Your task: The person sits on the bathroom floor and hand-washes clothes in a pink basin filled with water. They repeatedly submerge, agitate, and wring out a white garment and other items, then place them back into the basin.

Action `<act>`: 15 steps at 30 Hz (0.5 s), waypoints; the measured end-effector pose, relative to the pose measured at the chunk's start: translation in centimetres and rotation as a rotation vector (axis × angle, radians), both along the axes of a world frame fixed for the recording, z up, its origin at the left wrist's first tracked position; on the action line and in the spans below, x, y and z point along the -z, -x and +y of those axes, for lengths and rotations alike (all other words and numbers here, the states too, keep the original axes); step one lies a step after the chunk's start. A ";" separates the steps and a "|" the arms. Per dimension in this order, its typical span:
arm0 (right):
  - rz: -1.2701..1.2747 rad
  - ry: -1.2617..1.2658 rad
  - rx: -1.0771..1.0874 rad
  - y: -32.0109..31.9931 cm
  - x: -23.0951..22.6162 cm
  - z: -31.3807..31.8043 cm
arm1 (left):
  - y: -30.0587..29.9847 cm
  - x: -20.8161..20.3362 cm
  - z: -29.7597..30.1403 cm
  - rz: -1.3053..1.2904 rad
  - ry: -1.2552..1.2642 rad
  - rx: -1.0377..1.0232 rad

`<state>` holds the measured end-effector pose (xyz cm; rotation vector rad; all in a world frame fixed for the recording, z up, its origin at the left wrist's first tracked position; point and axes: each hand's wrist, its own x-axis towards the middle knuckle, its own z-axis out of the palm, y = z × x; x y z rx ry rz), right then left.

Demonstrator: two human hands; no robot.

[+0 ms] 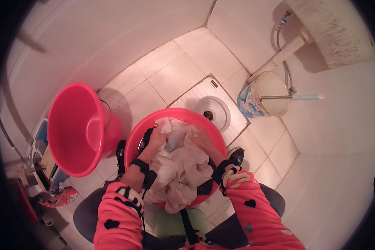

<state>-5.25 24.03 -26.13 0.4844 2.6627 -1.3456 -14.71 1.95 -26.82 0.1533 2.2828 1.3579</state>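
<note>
Pale tiled floor (175,71): laid in squares with dark joints.
Round pink plastic basin (183,113): central, low before the person.
Deep pink plastic bucket (73,129): stands left of the basin.
Crumpled white cloth (177,162): heaped inside the basin.
Round cream bucket with blue pattern (251,100): right of the basin, well apart.
Left hand (157,139): closed around a fold of cloth.
Right hand (202,139): gripping the same cloth, just beside.

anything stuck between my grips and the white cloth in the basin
Nothing visible: the left grip and right grip both touch the white cloth directly, inside the pinkish-red basin.
</note>
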 end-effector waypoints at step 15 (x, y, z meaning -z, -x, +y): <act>-0.242 -0.270 -0.267 3.2 4.3 -2.2 | 1.3 4.8 3.1 -0.072 0.530 0.393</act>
